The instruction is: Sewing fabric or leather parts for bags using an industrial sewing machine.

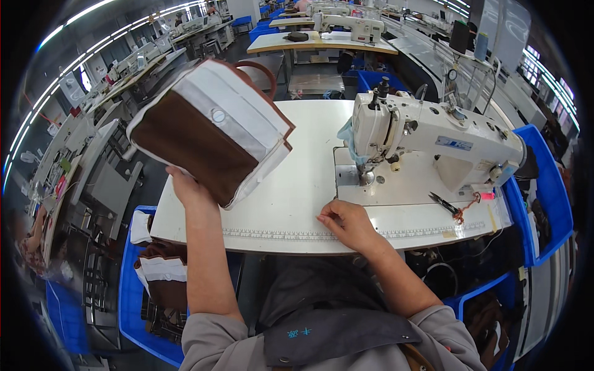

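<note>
My left hand [187, 187] grips the lower edge of a bag [197, 137] and holds it up, tilted, over the left part of the sewing table [303, 161]. The bag has a brown panel, white lining-like bands with a round metal snap, and a brown loop handle [263, 74] at its top. Most of my left fingers are hidden beneath it. My right hand [351, 224] rests near the table's front edge, fingers loosely curled with nothing visible in them. Just beyond it stands a white sewing machine [427, 133], its needle area to the hand's upper right.
Black thread snips [443, 203] lie right of the machine bed. A ruler strip [278, 235] runs along the front edge. Blue bins [129, 290] with brown and white pieces stand below left; another blue bin [549, 191] is at the right. More sewing tables [322, 41] stand ahead.
</note>
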{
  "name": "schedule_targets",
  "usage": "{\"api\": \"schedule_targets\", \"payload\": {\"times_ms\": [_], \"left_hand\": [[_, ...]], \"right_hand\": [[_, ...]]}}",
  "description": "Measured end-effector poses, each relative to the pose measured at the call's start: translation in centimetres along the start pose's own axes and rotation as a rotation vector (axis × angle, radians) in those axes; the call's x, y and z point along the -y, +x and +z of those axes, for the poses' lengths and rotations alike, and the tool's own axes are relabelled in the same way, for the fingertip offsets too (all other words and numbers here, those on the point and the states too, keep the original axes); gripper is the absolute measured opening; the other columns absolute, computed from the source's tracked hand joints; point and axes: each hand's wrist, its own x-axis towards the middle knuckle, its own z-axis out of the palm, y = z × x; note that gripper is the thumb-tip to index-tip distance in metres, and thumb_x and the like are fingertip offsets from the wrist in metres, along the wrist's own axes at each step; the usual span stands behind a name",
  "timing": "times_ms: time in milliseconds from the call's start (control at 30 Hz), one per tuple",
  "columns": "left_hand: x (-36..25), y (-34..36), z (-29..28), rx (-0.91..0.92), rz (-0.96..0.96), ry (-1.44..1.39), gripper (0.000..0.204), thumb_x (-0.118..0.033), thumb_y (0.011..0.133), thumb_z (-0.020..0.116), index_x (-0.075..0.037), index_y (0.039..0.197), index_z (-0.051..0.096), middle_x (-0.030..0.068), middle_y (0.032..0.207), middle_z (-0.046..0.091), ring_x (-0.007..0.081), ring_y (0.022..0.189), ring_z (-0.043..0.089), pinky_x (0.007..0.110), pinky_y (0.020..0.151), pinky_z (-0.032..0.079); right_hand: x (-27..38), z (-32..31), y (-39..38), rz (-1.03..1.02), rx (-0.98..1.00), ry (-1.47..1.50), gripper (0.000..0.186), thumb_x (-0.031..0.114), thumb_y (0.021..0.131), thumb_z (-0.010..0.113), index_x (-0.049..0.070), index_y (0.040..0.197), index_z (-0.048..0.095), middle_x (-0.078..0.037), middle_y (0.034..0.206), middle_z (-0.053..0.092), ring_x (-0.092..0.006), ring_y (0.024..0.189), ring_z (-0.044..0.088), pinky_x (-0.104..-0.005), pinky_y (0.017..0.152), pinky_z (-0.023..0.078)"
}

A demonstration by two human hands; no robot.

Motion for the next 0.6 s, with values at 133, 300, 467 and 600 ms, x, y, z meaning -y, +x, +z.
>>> {"api": "schedule_targets", "payload": {"times_ms": [133, 300, 467, 600], "left_hand": [[4.6, 0.6, -6.1, 0.189, -0.075, 0.195, 0.055, -0.048, 0.109, 0.022, -0.005, 0.125, 0.053, 0.0126, 0.124, 0.058, 0.0281, 0.117, 0.055, 0.05, 0.098, 0.051], [7.0, -4.0, -9.0, 0.064, -0.227, 0.246, 0.023, -0.018, 0.105, 0.048, 0.002, 0.115, 0.051, 0.0182, 0.112, 0.061, 0.0293, 0.108, 0.061, 0.045, 0.094, 0.053], [2.8, -8.7, -6.9, 0.303, -0.401, 0.725, 0.025, -0.018, 0.099, 0.061, 0.002, 0.113, 0.056, 0.0132, 0.107, 0.064, 0.021, 0.092, 0.066, 0.033, 0.078, 0.055], [-1.1, -8.2, -2.9, 0.637, 0.834, 1.749, 0.023, -0.015, 0.083, 0.079, -0.001, 0.099, 0.069, 0.0131, 0.106, 0.069, 0.0172, 0.09, 0.066, 0.033, 0.072, 0.05]], "right_hand": [[0.1, 0.6, 0.6, -0.019, 0.054, 0.001, 0.016, 0.019, 0.09, 0.072, 0.004, 0.09, 0.066, -0.012, 0.077, 0.066, -0.0288, 0.068, 0.065, -0.037, 0.064, 0.052], [0.8, -0.1, 0.3, 0.009, 0.05, 0.006, 0.014, 0.015, 0.089, 0.072, 0.003, 0.088, 0.065, -0.012, 0.078, 0.065, -0.0276, 0.068, 0.063, -0.0368, 0.064, 0.051], [0.7, 0.2, 0.2, 0.001, 0.05, 0.04, 0.013, 0.013, 0.088, 0.072, 0.003, 0.088, 0.065, -0.011, 0.078, 0.065, -0.0281, 0.068, 0.063, -0.037, 0.064, 0.05], [0.7, 0.0, 0.2, -0.026, 0.073, -0.027, 0.013, 0.014, 0.087, 0.072, 0.003, 0.088, 0.066, -0.011, 0.077, 0.065, -0.0283, 0.069, 0.063, -0.0375, 0.065, 0.05]]}}
